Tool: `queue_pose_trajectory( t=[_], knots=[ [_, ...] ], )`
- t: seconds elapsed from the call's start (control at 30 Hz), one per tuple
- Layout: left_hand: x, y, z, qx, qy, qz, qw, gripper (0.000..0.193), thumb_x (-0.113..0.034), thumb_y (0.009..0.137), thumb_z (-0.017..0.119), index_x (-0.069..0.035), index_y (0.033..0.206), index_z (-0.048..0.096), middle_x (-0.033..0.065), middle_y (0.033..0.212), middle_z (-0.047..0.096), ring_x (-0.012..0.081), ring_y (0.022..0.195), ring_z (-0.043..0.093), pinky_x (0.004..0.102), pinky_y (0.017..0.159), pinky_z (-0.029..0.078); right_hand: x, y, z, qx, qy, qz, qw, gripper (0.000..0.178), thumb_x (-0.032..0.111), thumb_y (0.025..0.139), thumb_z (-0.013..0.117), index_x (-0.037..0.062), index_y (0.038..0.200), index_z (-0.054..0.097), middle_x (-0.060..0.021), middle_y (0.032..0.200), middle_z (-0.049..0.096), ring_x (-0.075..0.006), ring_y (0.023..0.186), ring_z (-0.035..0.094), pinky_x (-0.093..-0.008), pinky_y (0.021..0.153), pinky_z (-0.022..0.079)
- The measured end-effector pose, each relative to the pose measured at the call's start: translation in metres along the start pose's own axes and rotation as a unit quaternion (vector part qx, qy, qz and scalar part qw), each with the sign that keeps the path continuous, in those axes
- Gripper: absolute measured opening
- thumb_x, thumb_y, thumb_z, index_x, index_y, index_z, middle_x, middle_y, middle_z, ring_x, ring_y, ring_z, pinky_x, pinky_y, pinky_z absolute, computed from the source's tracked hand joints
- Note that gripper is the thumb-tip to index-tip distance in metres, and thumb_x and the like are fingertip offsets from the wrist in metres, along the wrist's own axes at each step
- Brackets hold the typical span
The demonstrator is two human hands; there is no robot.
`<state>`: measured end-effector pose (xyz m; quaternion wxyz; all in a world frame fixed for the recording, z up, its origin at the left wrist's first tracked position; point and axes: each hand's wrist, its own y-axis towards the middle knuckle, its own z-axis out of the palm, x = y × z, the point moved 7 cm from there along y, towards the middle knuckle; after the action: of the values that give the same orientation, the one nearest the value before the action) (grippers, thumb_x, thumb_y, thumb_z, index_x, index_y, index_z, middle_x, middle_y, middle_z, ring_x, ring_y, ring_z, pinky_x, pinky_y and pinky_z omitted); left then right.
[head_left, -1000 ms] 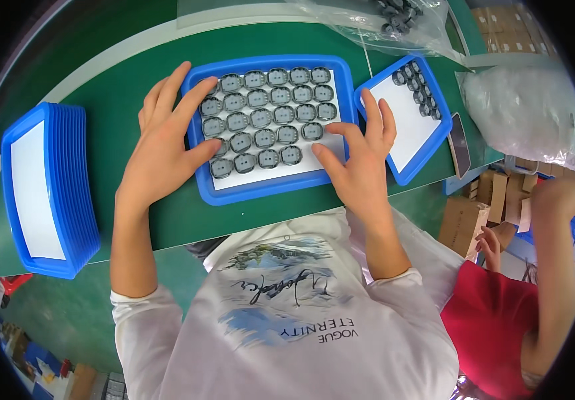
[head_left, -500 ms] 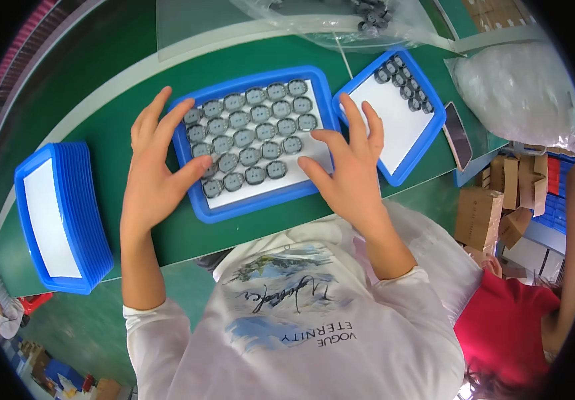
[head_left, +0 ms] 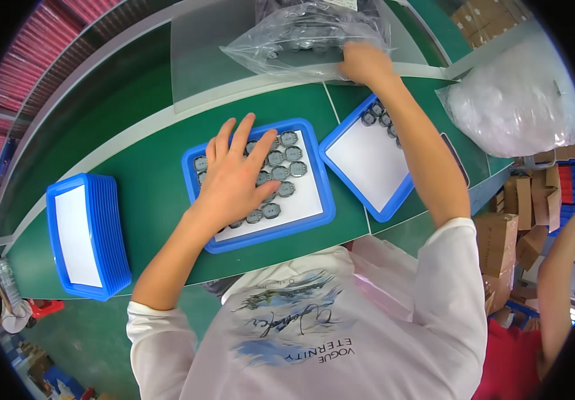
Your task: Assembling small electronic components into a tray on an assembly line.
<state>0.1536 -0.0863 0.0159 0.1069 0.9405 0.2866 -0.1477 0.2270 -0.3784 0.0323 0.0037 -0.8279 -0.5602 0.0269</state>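
Note:
My left hand (head_left: 233, 175) lies over the blue tray (head_left: 328, 200), fingers spread, covering many of the small grey oval plastic parts (head_left: 298, 169). Those parts stand in rows on the tray's white liner, and bare liner shows along the right side. Farther off, past the table's raised edge, my right hand (head_left: 367, 65) has its fingers curled on the rim of a clear plastic bag (head_left: 254, 52). More grey parts show through the bag. Whether those fingers also hold a part is hidden.
A second blue tray (head_left: 382, 216) with darker parts sits at the right, under my right forearm. Stacked blue trays (head_left: 111, 233) stand at the left. A phone (head_left: 457, 159) and a bulging plastic bag (head_left: 511, 100) lie at the right. Another person's arm (head_left: 557, 287) shows at lower right.
My right hand has left the tray's right side and reached up to the plastic bag, which has shifted left. My left hand has moved right, from the tray's edge onto the parts.

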Motion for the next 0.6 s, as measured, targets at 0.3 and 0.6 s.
queue_pose_trajectory(
  t=[0.3,0.6],
  knots=[
    [-0.010,0.060,-0.040,-0.094,-0.146,0.096,0.980,0.047,-0.021,0.086,0.072,-0.004,0.128,0.062,0.0200,0.127,0.063,0.0381,0.121,0.056,0.0455,0.107,0.042,-0.005,0.019,0.018,-0.179,0.055,-0.202,0.961,0.030,0.018,0.088,0.064,0.0033,0.113,0.070,-0.0160,0.107,0.073,-0.0321,0.099,0.069,-0.0417,0.086,0.054],
    [0.070,0.226,0.016,0.004,0.122,-0.140,0.983,0.024,-0.015,0.085,0.065,-0.002,0.102,0.075,0.0234,0.110,0.072,0.0419,0.112,0.067,0.0519,0.092,0.054,0.012,-0.055,-0.049,-0.126,0.486,-0.259,0.825,0.029,0.019,0.083,0.066,0.0009,0.105,0.071,-0.0239,0.098,0.071,-0.0421,0.090,0.067,-0.0460,0.082,0.053]
  ],
)
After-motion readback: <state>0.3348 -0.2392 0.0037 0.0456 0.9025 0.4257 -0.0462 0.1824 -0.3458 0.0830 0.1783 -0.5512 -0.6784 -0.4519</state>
